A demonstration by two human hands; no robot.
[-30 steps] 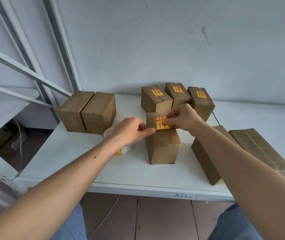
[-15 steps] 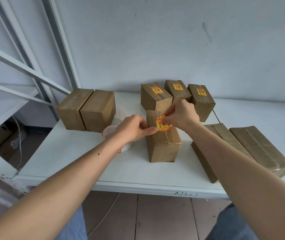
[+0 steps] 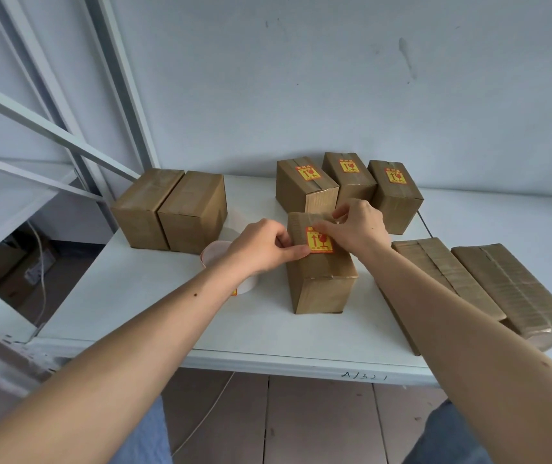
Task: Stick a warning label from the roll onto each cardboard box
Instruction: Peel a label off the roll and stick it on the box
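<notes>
A brown cardboard box [image 3: 321, 283] stands upright in the middle of the white table [image 3: 134, 296]. On its top lies a yellow and red warning label [image 3: 318, 242]. My left hand [image 3: 261, 246] pinches the label's left edge, thumb tip on its lower left corner. My right hand [image 3: 358, 226] holds the label's upper right edge with curled fingers and hides that corner. The white label roll [image 3: 214, 256] lies just left of the box, mostly hidden under my left wrist.
Three labelled boxes [image 3: 351, 182] stand in a row at the back. Two unlabelled boxes [image 3: 170, 209] stand at the back left. Two longer boxes [image 3: 516, 293] lie flat on the right. A metal shelf frame [image 3: 67, 139] rises at the left.
The label came down from tilted above the box to lying flat on its top. Both hands stayed at its edges.
</notes>
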